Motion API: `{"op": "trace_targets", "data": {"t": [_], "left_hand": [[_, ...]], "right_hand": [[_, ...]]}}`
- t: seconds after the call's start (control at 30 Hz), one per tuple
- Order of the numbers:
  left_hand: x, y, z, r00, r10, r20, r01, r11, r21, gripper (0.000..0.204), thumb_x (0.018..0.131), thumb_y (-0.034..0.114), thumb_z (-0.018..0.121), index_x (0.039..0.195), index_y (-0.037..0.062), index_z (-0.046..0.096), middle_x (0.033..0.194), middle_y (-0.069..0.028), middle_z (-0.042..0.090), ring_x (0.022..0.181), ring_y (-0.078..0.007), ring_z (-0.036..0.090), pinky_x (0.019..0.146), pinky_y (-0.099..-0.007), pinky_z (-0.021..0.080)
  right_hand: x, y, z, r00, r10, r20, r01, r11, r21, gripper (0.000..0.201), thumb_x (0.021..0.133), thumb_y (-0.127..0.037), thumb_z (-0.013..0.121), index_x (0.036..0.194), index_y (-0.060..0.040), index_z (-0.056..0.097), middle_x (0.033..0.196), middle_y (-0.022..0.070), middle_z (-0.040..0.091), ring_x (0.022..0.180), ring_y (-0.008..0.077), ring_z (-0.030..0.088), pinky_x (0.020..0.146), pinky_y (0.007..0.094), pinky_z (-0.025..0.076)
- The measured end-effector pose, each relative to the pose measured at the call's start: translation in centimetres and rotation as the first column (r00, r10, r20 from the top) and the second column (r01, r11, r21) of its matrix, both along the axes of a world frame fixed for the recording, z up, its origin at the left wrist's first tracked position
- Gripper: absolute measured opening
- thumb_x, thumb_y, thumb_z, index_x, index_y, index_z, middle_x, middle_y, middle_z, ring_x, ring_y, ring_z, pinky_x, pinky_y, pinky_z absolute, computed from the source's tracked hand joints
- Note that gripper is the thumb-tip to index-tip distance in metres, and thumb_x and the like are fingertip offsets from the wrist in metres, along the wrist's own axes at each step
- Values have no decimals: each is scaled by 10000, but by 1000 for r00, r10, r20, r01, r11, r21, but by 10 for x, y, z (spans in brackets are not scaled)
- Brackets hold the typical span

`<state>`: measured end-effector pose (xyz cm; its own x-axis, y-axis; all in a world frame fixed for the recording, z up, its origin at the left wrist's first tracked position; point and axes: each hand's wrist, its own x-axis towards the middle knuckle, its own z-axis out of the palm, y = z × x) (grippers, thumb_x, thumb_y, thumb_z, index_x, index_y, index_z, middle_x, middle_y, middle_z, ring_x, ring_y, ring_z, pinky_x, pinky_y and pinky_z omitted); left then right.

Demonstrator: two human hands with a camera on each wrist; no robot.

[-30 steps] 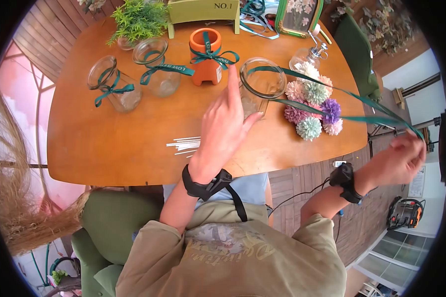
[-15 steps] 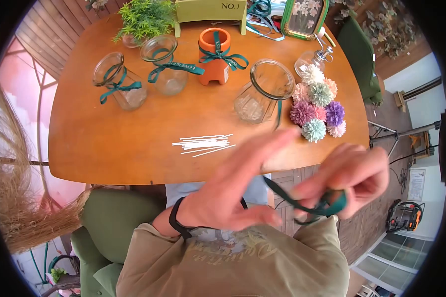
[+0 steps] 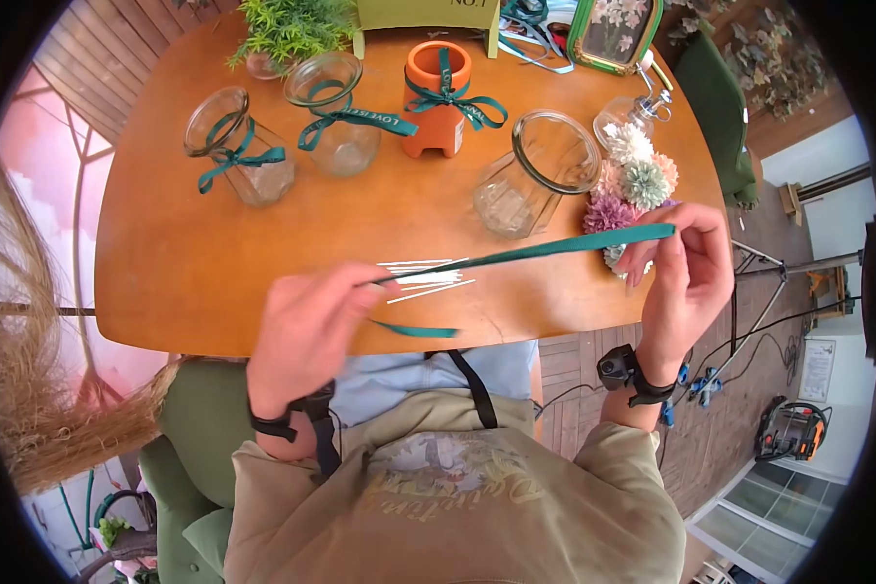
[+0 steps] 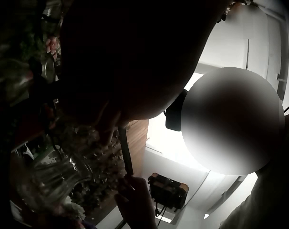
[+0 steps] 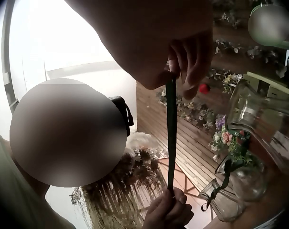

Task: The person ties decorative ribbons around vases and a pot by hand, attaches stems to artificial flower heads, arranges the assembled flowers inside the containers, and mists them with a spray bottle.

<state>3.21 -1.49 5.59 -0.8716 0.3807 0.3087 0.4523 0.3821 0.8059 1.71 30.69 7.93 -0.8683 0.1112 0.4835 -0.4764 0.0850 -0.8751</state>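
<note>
A dark green ribbon (image 3: pixel 555 245) stretches between both hands above the near part of the table. My left hand (image 3: pixel 307 336) pinches it at the left, and a loose tail hangs below those fingers. On the other side my right hand (image 3: pixel 689 277) pinches the ribbon's end between thumb and fingers, in front of the pompom flowers (image 3: pixel 644 183). The right wrist view shows the ribbon (image 5: pixel 171 129) running taut from hand to hand. Beyond it stands a clear glass vase (image 3: pixel 521 190) with a bare neck. Thin white sticks (image 3: pixel 438 277) lie beneath the ribbon, partly covered.
Two glass vases (image 3: pixel 263 180) (image 3: pixel 346 146) with green bows stand at the left of the wooden table (image 3: pixel 195 282). An orange pot (image 3: pixel 433 131) with a bow is centre back. Behind are a potted plant (image 3: pixel 297 29), a green planter (image 3: pixel 428 15), a picture frame (image 3: pixel 613 34) and a glass bottle (image 3: pixel 633 112).
The ribbon, earlier by the bare vase and pulled far right, came back near the body and is now drawn out straight. My left hand went from the vase to the left; the right hand came inward.
</note>
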Motion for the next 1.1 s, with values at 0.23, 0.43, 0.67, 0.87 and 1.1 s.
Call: {"op": "trace_targets", "data": {"t": [0.23,0.43,0.67,0.87,1.1], "left_hand": [[-12,-27,-22,952,173,-252,-243,928,-283,123,950,27,662,1058,-5,712,774,-92,545,640,-233,498,580,-330,402],[-7,-33,-44,947,165,-277,-290,810,-510,177,910,63,707,1082,25,723,924,-104,585,902,-294,592,765,-415,483],[-7,-13,-50,934,111,-340,-247,887,-390,210,877,39,719,1087,24,718,1129,-112,649,1210,-352,611,974,-452,483],[-7,10,-56,931,82,-357,-193,938,-288,239,853,-5,719,1089,31,726,1142,-102,656,1205,-339,620,988,-455,480],[-8,18,-75,915,51,-401,-137,973,-186,236,831,-37,741,1058,27,730,1129,-104,663,1173,-341,631,991,-488,492]], "right_hand": [[-5,4,-47,911,-233,340,32,862,506,89,877,-32,687,942,-19,628,712,8,659,633,69,633,571,251,481],[-9,10,-60,916,-328,232,10,596,803,330,881,-162,804,1126,-7,646,687,75,666,580,169,631,575,331,503],[-38,-12,-17,964,-224,-147,264,701,663,833,818,-330,885,1491,-48,484,1089,140,678,582,206,627,586,355,527],[-62,-29,-10,984,-179,24,99,643,759,801,842,-305,851,1493,-29,476,1140,177,644,596,204,629,612,354,545],[-113,-10,-21,959,-275,-73,232,606,761,724,886,-292,789,1473,-6,478,1149,221,653,823,304,676,772,417,554]]}}
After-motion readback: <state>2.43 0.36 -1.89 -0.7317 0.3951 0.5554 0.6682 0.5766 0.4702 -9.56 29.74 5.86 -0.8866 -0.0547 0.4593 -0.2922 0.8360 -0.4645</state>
